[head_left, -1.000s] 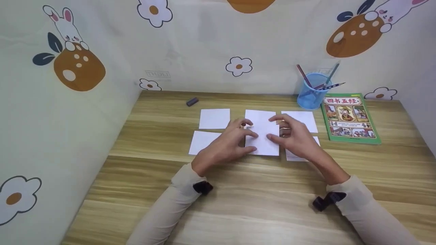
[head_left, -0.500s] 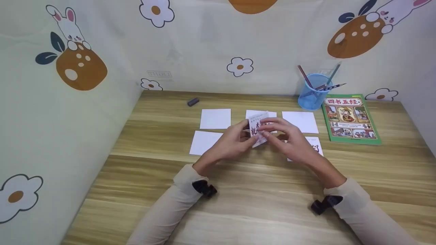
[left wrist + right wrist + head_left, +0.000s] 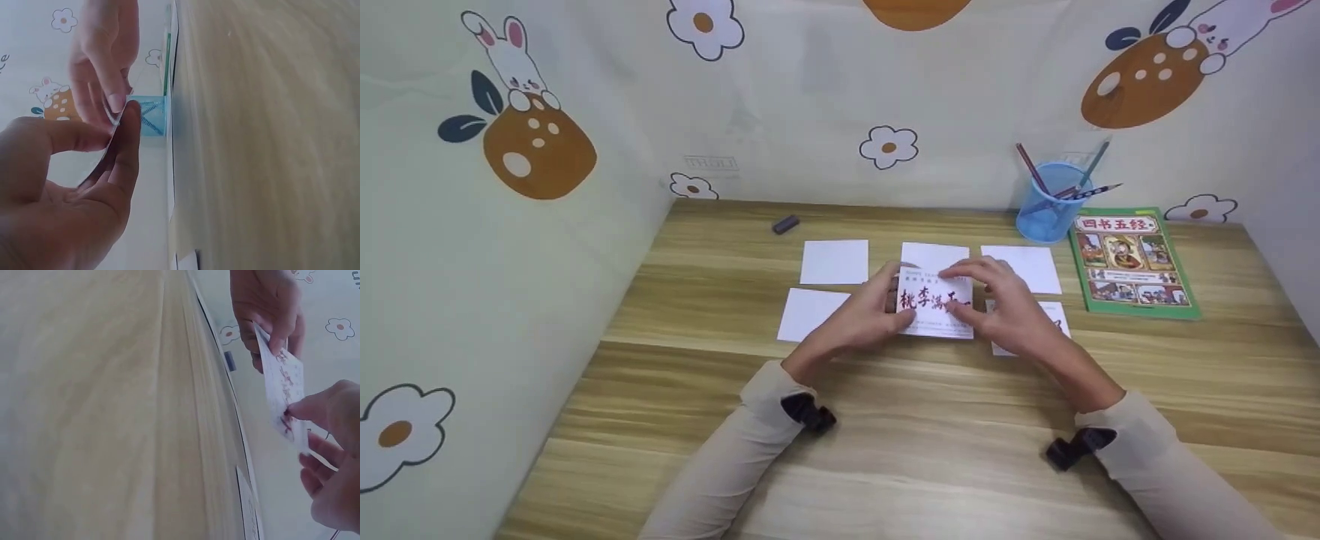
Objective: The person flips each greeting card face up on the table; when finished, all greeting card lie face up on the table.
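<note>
White card [image 3: 934, 322], held between our left hand [image 3: 866, 315] and right hand [image 3: 1009, 304].
Head: we hold it raised over the table [image 3: 915, 450], print facing us; a light grip near the edges should serve best. Left wrist: our left thumb and fingers pinch one side, only the bowed card between them. Right wrist: our right thumb presses the printed face, fingers curled at the near end.

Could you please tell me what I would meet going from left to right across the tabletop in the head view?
Small dark block → leftmost blank white card of the far row → held printed card with red characters → blue pencil cup → green-bordered book.
</note>
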The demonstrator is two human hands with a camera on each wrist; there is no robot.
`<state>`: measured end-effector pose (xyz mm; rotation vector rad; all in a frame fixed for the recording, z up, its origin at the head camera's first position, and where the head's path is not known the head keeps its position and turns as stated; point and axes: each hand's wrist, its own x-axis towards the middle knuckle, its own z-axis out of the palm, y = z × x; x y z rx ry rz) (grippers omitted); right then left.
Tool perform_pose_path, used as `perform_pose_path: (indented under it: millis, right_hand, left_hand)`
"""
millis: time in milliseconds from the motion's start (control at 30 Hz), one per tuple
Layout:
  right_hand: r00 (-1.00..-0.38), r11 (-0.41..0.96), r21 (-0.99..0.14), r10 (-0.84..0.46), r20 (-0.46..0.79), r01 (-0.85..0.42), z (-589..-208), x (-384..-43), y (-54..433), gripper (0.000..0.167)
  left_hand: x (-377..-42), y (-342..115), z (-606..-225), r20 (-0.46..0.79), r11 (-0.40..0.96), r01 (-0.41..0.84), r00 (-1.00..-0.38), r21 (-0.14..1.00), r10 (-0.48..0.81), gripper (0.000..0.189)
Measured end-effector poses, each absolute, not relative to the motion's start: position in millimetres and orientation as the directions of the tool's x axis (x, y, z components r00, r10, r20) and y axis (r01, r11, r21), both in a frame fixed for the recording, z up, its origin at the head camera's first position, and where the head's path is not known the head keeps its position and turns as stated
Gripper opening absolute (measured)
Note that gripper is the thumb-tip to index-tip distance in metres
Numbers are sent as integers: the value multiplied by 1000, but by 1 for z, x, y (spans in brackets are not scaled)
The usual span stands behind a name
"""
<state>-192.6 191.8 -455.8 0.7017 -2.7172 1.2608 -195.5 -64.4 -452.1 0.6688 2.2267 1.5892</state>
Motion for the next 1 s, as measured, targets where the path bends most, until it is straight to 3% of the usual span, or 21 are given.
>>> perform_pose_path:
  millis: [133,267,633,1000]
  right_hand:
    - [-876,600,-681,-465,130,-420,-458,-191,190,65]
    - [-861,644,-640,-506,54,-419,-458,-189,189,75]
    - [-853,707,-582,-520,-44,-402,-457,-189,198,66]
    - [-837,694,-597,-542,-67,-402,-457,-189,201,58]
  left_hand:
    - [-194,-66,-452,7,414,281,-835,866,551,74]
    - [-191,-65,-451,2,567,380,-832,731,554,66]
    - [-187,-66,-450,-44,685,463,-811,562,583,52]
    - [-186,-79,-447,-118,692,487,-767,532,631,59]
